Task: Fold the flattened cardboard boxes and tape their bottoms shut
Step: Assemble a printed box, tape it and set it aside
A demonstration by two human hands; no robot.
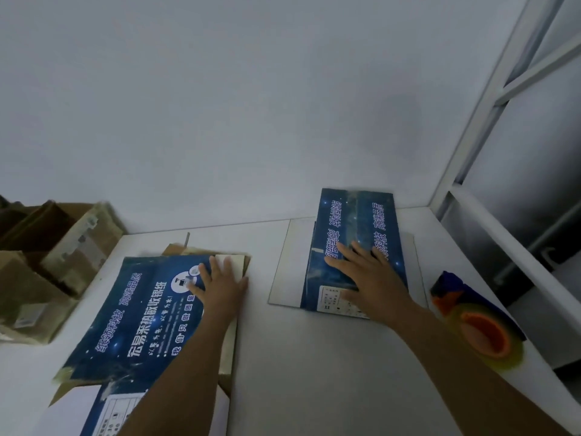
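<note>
A stack of flattened blue printed cardboard boxes [132,313] lies on the white table's left half. My left hand [220,284] rests flat on the stack's far right corner, fingers straight. To the right stands a folded blue box [355,221] on a white flat sheet [289,265]. My right hand [367,272] presses flat on the top of that box, fingers spread. A tape dispenser with an orange core and a blue handle [474,322] lies at the table's right edge, untouched.
Several brown cardboard boxes [47,253] are piled at the far left of the table [298,357]. A white wall stands behind. A white metal frame with glass panels [490,146] borders the right side.
</note>
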